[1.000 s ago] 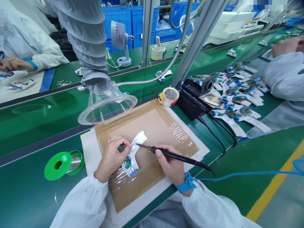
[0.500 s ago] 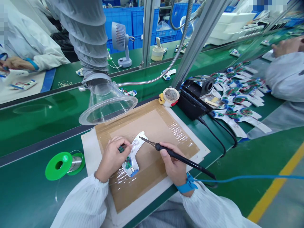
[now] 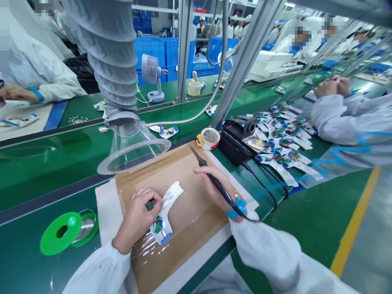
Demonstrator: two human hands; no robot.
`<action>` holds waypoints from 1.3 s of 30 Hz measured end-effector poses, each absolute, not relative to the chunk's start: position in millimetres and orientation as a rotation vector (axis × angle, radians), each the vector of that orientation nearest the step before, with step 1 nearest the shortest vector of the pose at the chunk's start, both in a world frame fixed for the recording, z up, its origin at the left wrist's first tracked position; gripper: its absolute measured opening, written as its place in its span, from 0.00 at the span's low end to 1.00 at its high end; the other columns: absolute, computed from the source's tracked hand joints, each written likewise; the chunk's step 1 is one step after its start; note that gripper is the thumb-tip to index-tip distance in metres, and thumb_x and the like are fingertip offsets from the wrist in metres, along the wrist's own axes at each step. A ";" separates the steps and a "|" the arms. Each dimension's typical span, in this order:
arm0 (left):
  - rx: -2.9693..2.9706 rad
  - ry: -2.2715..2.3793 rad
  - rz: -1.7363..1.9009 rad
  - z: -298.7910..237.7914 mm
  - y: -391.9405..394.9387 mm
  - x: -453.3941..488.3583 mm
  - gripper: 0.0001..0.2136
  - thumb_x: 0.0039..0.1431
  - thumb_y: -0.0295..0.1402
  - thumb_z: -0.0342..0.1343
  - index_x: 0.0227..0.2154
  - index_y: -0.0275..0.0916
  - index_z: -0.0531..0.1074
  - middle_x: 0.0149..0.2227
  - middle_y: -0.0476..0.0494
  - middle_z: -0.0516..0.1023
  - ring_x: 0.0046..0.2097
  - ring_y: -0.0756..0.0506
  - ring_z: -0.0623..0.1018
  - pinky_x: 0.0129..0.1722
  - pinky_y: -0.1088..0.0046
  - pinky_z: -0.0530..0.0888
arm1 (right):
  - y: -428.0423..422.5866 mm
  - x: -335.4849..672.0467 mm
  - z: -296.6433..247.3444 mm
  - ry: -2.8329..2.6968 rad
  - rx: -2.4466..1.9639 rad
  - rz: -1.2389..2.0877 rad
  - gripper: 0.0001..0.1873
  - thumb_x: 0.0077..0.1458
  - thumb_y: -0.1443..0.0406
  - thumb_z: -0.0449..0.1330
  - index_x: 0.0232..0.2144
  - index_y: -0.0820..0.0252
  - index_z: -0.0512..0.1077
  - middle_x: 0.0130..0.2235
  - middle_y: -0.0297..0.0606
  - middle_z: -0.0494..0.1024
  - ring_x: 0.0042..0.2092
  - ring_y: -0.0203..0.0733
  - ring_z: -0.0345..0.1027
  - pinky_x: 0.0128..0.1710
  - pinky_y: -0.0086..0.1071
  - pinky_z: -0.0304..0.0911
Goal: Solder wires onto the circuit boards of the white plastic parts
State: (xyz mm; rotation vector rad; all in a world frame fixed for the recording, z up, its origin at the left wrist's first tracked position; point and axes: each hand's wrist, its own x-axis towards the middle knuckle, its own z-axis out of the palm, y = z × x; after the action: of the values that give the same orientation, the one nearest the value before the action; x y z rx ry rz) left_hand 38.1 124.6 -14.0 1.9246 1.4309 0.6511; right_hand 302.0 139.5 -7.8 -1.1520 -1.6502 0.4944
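My left hand (image 3: 139,215) pinches a small green part (image 3: 149,205) against a white strip-shaped assembly (image 3: 167,206) that lies on the taped cardboard mat (image 3: 190,212). My right hand (image 3: 214,185) grips a black soldering iron (image 3: 211,177). Its tip points up and away toward the round tip-cleaner tin (image 3: 210,138), well clear of the white assembly. A blue wrist strap (image 3: 235,208) is on my right wrist.
A clear fume-extraction funnel (image 3: 133,149) hangs over the mat's far left corner. A green solder spool (image 3: 65,230) lies left. The black soldering station (image 3: 237,136) and a heap of white assemblies (image 3: 284,139) lie right, by a co-worker's sleeve (image 3: 346,118). Another person (image 3: 33,77) works at far left.
My right hand lifted the soldering iron off the white assembly and swung its tip away toward the cleaner tin. My left hand kept its pinch. The view tilted up slightly.
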 end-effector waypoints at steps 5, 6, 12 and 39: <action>1.930 1.441 0.657 -15.6 125.1 37.3 0.08 0.60 0.35 0.54 0.25 0.42 0.71 0.30 0.48 0.77 0.38 0.44 0.75 0.42 0.65 0.67 | 255.5 296.8 -6.8 -2.098 -1.312 0.355 0.18 0.63 0.63 0.61 0.55 0.56 0.69 0.51 0.42 0.80 0.53 0.47 0.76 0.55 0.39 0.69; 1.928 1.441 0.667 -16.0 125.2 37.4 0.08 0.59 0.35 0.54 0.25 0.42 0.71 0.30 0.48 0.77 0.37 0.44 0.75 0.42 0.65 0.67 | 276.3 290.5 -7.8 -2.124 -1.321 0.343 0.22 0.60 0.63 0.64 0.56 0.58 0.68 0.52 0.44 0.80 0.53 0.48 0.75 0.55 0.40 0.68; 1.910 1.460 0.699 -16.3 126.1 38.4 0.09 0.58 0.36 0.54 0.23 0.42 0.70 0.29 0.46 0.78 0.38 0.42 0.76 0.43 0.63 0.68 | 368.2 261.4 -6.3 -2.216 -1.452 0.280 0.27 0.58 0.59 0.68 0.56 0.64 0.68 0.57 0.52 0.75 0.58 0.55 0.69 0.61 0.53 0.62; 1.859 1.492 0.708 -6.1 121.2 40.8 0.08 0.56 0.35 0.54 0.23 0.42 0.70 0.30 0.46 0.78 0.39 0.41 0.76 0.44 0.62 0.67 | 357.5 259.5 11.2 -2.217 -1.561 0.212 0.17 0.64 0.65 0.60 0.55 0.61 0.70 0.47 0.43 0.79 0.45 0.46 0.76 0.45 0.36 0.71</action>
State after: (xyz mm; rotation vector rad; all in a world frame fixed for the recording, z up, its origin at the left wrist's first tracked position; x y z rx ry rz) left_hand 40.8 121.2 -6.1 1.8587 1.4917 0.7084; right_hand 259.5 357.5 11.2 -1.5608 -2.2171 0.2124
